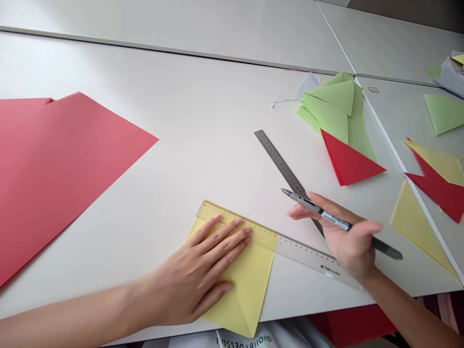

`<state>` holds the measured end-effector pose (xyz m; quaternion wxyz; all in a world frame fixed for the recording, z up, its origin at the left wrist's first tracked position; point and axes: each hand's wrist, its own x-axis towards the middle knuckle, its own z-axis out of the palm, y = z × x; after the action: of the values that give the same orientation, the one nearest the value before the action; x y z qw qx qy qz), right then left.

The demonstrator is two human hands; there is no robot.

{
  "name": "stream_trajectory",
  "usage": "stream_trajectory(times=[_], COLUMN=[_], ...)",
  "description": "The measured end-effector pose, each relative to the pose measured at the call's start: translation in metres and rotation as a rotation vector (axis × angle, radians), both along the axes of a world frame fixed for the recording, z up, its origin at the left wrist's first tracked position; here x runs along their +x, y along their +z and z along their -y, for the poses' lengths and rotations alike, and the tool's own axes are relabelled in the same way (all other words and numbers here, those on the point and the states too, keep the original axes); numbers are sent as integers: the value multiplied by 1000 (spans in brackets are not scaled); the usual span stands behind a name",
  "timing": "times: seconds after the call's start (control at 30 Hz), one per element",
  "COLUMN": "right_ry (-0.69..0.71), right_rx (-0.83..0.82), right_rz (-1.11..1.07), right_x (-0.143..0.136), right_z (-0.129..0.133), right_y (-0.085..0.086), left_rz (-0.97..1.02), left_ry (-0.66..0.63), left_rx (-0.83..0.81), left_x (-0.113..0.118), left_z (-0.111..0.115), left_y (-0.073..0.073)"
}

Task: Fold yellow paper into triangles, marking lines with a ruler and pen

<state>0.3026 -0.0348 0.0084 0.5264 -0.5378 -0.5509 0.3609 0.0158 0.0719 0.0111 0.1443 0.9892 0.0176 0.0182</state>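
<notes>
My left hand [203,270] lies flat with fingers spread on a folded yellow paper [250,290] near the table's front edge. Its fingertips press on a clear plastic ruler [304,251], which lies along the paper's top edge and sticks out to the right. Over the ruler's right part, my right hand [348,237] holds a grey and black pen [335,221], tip pointing up and to the left. Beneath that hand, a metal ruler [281,164] lies slanted on the table, its lower end partly hidden by the fingers.
Large red sheets [68,179] cover the left side. Folded green papers [333,108] and a red folded triangle [350,159] lie at the back right. More yellow [420,227], red [440,193] and green [445,113] pieces are at the far right, around a table seam.
</notes>
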Motion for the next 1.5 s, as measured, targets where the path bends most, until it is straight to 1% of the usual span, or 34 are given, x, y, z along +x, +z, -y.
stream_trajectory(times=[0.07,0.1,0.2,0.27,0.4,0.47,0.6,0.67,0.87,1.13,1.27,1.4,1.5], right_ry=[-78,-121,-168,-138,11,20,-56,-60,-51,-56,-51,-42,-32], right_rx=[-61,-93,-216,-272,-319,-324,-285,-275,-275,-266,-279,-280,-286], right_rz=[-164,-209,-255,-262,-267,-238,-110,-81,-65,-52,-4,34,47], right_x=[-5,-7,-11,-11,-10,-12,-17,-19,-21,-21,-21,-20,-20], right_z=[-3,-5,-8,-8,-7,-7,-7,-6,-5,-4,-3,-3,-3], right_y=[4,5,6,5,5,5,2,0,0,1,0,0,1], left_rz=[6,11,39,61,102,110,129,136,127,114,126,114,104], left_ry=[8,15,27,28,17,27,50,47,36,41,43,91,93], left_rx=[28,47,104,126,114,93,65,69,97,65,46,-5,-4], left_x=[1,2,3,4,4,4,6,7,5,5,6,6,6], left_z=[0,0,0,0,-2,-2,-3,-3,-4,-5,-4,-3,-2], left_y=[0,0,-2,-4,-8,-10,-11,-12,-12,-12,-13,-12,-10])
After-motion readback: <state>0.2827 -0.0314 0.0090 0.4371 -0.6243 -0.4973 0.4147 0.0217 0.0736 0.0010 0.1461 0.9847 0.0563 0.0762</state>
